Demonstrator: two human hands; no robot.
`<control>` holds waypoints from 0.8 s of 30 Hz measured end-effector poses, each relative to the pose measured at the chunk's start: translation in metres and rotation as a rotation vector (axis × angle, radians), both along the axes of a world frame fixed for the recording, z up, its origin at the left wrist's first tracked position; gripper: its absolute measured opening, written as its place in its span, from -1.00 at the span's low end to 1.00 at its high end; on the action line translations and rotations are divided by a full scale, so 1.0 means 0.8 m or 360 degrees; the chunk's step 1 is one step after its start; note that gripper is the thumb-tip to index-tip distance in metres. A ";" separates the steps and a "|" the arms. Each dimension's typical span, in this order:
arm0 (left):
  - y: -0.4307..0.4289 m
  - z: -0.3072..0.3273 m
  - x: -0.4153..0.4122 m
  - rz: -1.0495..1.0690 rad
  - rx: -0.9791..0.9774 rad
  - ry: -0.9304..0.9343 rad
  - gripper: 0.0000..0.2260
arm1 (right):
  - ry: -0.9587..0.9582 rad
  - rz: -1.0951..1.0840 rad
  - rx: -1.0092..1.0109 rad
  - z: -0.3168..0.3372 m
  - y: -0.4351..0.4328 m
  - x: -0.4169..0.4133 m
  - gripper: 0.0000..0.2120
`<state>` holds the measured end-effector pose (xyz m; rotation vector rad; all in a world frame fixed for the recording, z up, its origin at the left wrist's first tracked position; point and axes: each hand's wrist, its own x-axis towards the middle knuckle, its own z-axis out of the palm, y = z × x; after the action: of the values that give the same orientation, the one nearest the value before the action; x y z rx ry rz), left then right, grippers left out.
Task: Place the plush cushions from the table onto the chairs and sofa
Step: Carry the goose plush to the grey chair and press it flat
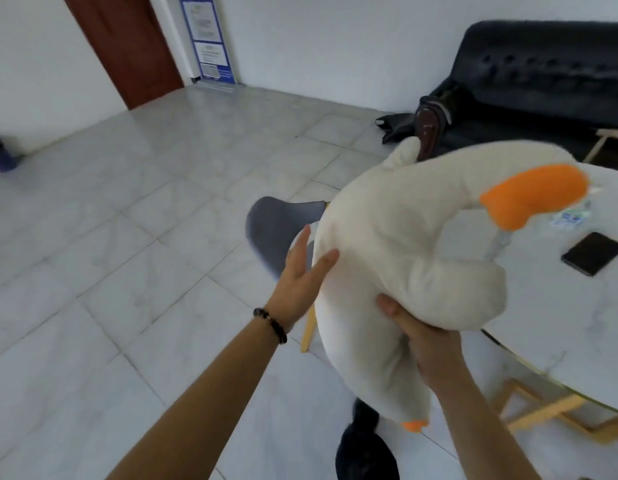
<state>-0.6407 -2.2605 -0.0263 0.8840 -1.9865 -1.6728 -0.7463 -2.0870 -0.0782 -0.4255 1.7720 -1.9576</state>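
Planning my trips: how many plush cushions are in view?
1: the white goose plush, held in the air between both hands beside the table. It may be hiding others.

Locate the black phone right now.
In the head view, the black phone lies flat on the white marble table at the far right, just below the plush goose's orange beak.

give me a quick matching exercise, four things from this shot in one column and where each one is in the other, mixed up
Things:
1. goose cushion
2. phone
3. sofa
4. bracelet

Places:
A. against the far wall
B. flat on the table
C. on the left wrist
D. held up, right hand gripping, left hand flat against it

Pairs: 1-D, 2-B, 3-A, 4-C
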 end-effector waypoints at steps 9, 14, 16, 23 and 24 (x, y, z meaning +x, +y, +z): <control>-0.209 -0.070 -0.219 0.0413 0.0142 -0.0237 -0.09 | 0.0634 0.0410 0.0399 -0.075 -0.234 -0.170 -0.41; -0.289 -0.170 -0.251 0.0429 0.0345 -0.0165 -0.57 | 0.0860 0.0631 0.0585 -0.166 -0.319 -0.221 -0.53; -0.320 -0.220 -0.258 0.0426 0.0426 -0.0176 -0.50 | 0.0976 0.0651 0.0670 -0.216 -0.352 -0.235 -0.54; -0.405 -0.437 -0.255 0.0470 0.0547 -0.0518 -0.36 | 0.0910 0.0848 0.1035 -0.425 -0.442 -0.208 -0.24; -0.410 -0.463 -0.248 0.0506 0.0579 -0.0585 -0.39 | 0.0866 0.0979 0.1080 -0.453 -0.450 -0.201 -0.19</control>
<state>-0.8392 -2.5881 -0.3964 1.6460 -1.6483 -1.8043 -0.9068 -2.4466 -0.4406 -1.1522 2.1337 -0.7913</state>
